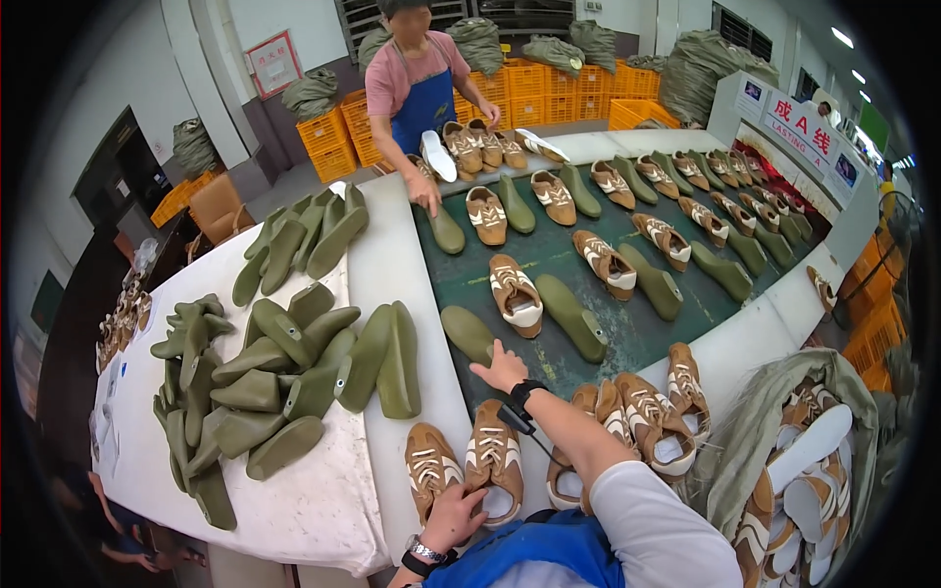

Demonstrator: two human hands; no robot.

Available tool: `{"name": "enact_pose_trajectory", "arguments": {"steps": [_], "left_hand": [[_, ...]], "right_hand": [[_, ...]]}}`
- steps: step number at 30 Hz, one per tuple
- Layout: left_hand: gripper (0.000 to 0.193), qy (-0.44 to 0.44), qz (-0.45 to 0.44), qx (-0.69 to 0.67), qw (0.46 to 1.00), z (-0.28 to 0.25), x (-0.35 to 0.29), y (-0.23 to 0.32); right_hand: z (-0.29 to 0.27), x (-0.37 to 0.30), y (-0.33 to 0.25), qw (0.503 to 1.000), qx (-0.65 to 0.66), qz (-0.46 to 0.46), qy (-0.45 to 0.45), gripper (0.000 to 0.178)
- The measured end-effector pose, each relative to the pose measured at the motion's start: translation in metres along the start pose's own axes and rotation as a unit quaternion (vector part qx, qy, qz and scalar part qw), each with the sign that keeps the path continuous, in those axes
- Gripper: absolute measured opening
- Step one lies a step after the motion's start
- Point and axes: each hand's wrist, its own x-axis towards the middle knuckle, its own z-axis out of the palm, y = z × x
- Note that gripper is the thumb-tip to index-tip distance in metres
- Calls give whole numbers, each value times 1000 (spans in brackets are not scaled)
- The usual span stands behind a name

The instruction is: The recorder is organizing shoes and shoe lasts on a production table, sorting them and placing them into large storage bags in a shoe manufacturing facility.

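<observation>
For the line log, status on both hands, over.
Left hand at a brown shoe. Right hand at a green last, edge of the belt. Black device near right hand, possibly in the way.

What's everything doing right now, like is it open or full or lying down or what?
Green foot mould: lying on the green belt
Right hand: touching that mould's near end
Brown shoe: upright, laced
Left hand: at that shoe's opening
Mould pile: heaped on the white table
Sack: open, full of shoes
Orange crates: stacked
</observation>
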Motion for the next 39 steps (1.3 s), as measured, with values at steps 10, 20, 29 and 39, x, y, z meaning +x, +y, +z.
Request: {"name": "enact_pose_trajectory", "arguments": {"steps": [10, 20, 29, 39], "left_hand": [[46, -26, 14, 159, 987, 10, 6, 2], [34, 67, -52, 204, 975, 5, 36, -2], [39, 129, -95, -6, 987, -18, 27, 18], [44, 244, -120, -216, 938, -42, 15, 5]], "right_hand": [[3, 2, 0, 991, 11, -59, -117, 80], [-41, -130, 31, 935, 3, -272, -227, 60], [-67, -229, 16, 978, 46, -202, -36, 65], [-81, -257, 7, 942, 97, -308, -89, 34]]}}
